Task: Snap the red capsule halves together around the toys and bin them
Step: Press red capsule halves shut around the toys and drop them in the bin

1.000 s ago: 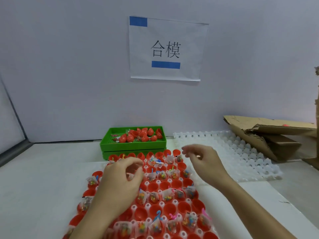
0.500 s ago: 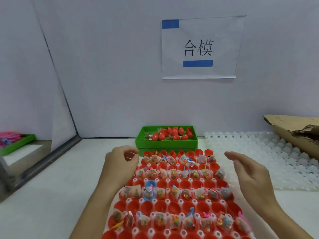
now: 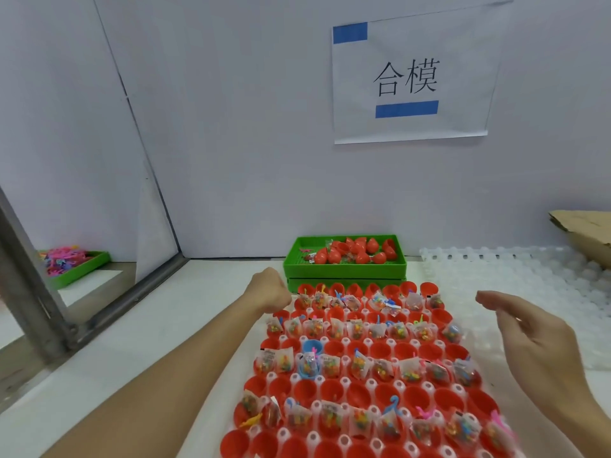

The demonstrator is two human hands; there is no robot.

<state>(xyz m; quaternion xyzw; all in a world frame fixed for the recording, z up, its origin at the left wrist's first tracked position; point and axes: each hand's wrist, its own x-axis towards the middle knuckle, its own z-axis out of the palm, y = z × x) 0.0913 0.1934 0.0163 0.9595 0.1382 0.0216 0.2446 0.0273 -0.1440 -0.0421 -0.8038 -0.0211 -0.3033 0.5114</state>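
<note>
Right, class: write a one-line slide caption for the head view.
Left hand and open right hand over the tray of red capsule halves, green bin behind.

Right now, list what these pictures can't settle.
- Left hand, head view: knuckles face the camera, so whatever the fingers hold is hidden.
- Toy bags: too small to tell the toys inside.
- Cardboard: cut off by the right edge.
- Side tray: partly hidden behind the metal frame; its pink contents blurred.
- Right hand: open, nothing hidden.
</note>
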